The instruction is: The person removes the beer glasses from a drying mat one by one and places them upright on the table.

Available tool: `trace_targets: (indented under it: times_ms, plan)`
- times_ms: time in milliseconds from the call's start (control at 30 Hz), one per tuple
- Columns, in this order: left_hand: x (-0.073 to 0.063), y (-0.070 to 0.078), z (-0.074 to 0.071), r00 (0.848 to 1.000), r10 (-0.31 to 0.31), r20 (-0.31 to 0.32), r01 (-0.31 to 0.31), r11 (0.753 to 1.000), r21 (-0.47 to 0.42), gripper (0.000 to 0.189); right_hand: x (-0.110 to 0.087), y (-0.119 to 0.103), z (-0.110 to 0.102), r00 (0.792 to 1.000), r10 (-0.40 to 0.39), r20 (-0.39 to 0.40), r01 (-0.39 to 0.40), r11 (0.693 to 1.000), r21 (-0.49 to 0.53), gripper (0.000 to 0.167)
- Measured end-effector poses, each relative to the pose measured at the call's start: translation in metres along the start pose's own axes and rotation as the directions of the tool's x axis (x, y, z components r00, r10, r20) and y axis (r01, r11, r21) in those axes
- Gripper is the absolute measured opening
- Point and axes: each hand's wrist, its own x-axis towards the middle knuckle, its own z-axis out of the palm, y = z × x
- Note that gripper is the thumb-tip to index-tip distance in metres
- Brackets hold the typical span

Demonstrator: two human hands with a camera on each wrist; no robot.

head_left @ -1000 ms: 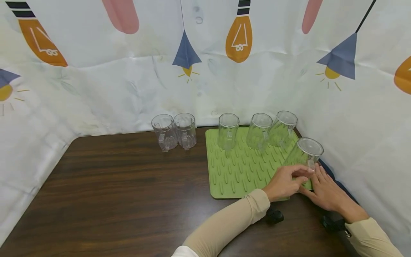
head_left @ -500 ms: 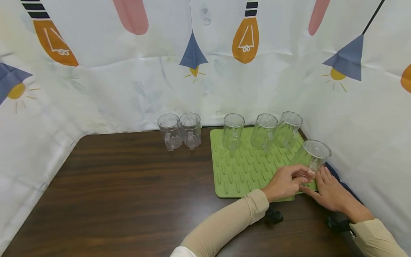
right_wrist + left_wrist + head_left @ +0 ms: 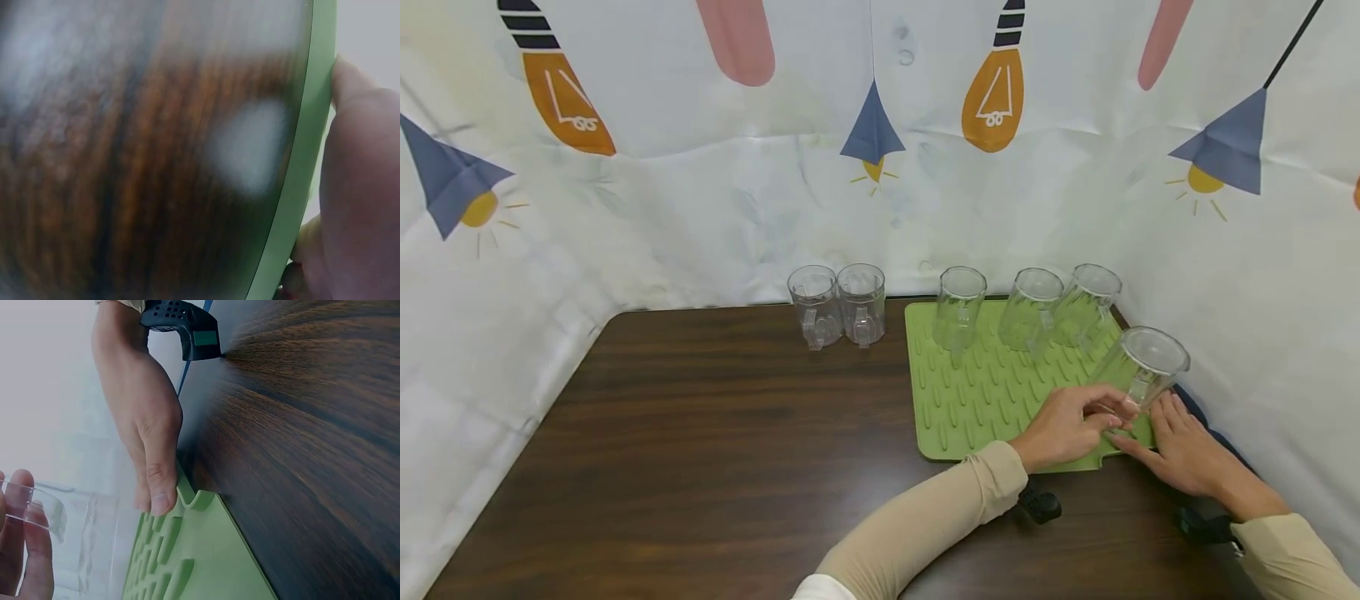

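Left hand (image 3: 1071, 423) is right of centre in the head view, fingers curled round the handle (image 3: 1138, 388) of a clear mug (image 3: 1154, 350), so that's the one being held. Mug sits over the right side of the green mat (image 3: 942, 404), can't tell if it's touching down. Right hand (image 3: 1197, 454) is just beside it, toward lower right, fingers straight and close together, thumb out to the side, resting on the mat's lower right corner. Three more mugs (image 3: 1031, 310) stand along the mat's far edge, and another pair (image 3: 816, 310) stand on the brown table (image 3: 700, 433) near the upper middle, in front of the lamp-print curtain (image 3: 715, 217)
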Motion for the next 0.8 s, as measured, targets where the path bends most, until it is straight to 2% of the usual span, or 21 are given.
trace_targets:
  times_ms: [133, 467, 800]
  plan:
    - [-0.005, 0.003, -0.006, 1.000, 0.006, -0.004, -0.006, 1.000, 0.023, 0.021, 0.000, 0.000, -0.001, 1.000, 0.000, 0.001, 0.000, 1.000, 0.003, 0.108]
    - [-0.020, 0.008, -0.019, 1.000, 0.009, -0.003, -0.009, 1.000, 0.012, 0.022, 0.001, 0.000, -0.001, 1.000, 0.013, 0.010, -0.013, 1.000, 0.002, 0.108]
    - [-0.034, 0.012, -0.032, 0.999, -0.017, -0.039, 0.015, 0.999, -0.039, 0.022, 0.001, 0.000, -0.002, 1.000, 0.012, -0.004, -0.012, 1.000, -0.029, 0.105]
